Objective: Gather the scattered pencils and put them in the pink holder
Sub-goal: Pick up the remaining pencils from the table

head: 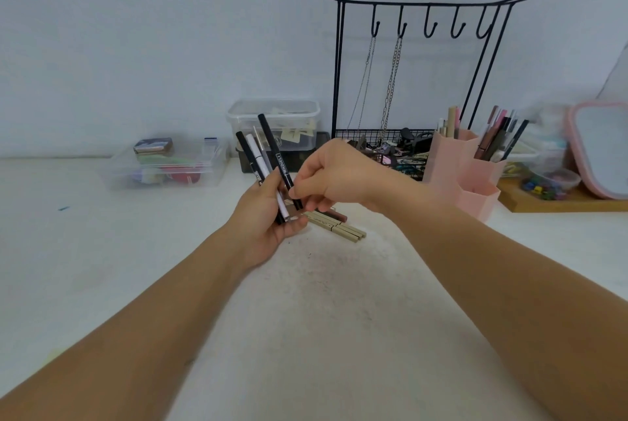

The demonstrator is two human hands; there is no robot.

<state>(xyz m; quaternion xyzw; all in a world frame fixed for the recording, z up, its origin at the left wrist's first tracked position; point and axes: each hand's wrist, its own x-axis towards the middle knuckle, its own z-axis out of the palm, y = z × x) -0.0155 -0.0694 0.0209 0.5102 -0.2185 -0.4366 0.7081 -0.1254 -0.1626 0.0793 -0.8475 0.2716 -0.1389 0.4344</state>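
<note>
Two clear boxes (pixel 163 165) sit far left on the white table (pixel 323 318). Next, the left hand (pixel 268 227) grips a bunch of black and white pencils (pixel 272 162), tips pointing up. The right hand (pixel 334 176) pinches the longest black pencil (pixel 276 157) near its low end. Some tan pencils (pixel 339 225) lie flat on the table just behind the hands. To the right stands the pink holder (pixel 475 186), with pencils already in it.

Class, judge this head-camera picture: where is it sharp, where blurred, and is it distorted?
Head view: sharpest at the centre, on the pencils in the left hand; the mirror at the right edge is smeared; soft, even light; the rack's top bar bows from the wide-angle lens.
</note>
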